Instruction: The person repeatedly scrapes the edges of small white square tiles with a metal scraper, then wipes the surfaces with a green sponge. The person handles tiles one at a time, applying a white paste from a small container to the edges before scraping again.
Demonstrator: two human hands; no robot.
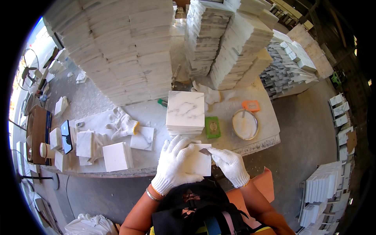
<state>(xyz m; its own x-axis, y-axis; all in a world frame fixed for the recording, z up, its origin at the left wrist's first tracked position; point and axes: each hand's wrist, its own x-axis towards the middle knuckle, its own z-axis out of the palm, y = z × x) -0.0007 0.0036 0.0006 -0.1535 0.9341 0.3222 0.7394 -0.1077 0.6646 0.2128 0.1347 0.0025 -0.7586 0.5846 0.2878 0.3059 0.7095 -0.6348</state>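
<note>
**Marble Tile Held in Both Gloved Hands at Near Edge of Worktable**

The stone worktable (264,123) spans the scene from left to right. A tall wall of stacked marble tiles (117,51) rises at the far left; narrower tile columns (243,47) stand at the far centre. A low stack of square, grey-veined tiles (185,107) occupies the middle of the table.

Left hand (174,164) (white knitted glove): spread over the left part of the held tile, thumb toward its near side, gripping it. Right hand (231,164) (gloved likewise): fingers drawn narrow at the tile's far right corner; whether they pinch anything cannot be determined.

The square white tile (200,163) is located on the near side of the low stack, at the table's near edge. An unworn glove (122,124) lies to the left. A round, metal-rimmed dish (245,125) rests to the right, with a green box (212,127) between dish and stack. An orange box (250,105) sits just beyond the dish. A small dark patch (204,151) shows by the right fingertips; its nature is unclear.
</note>
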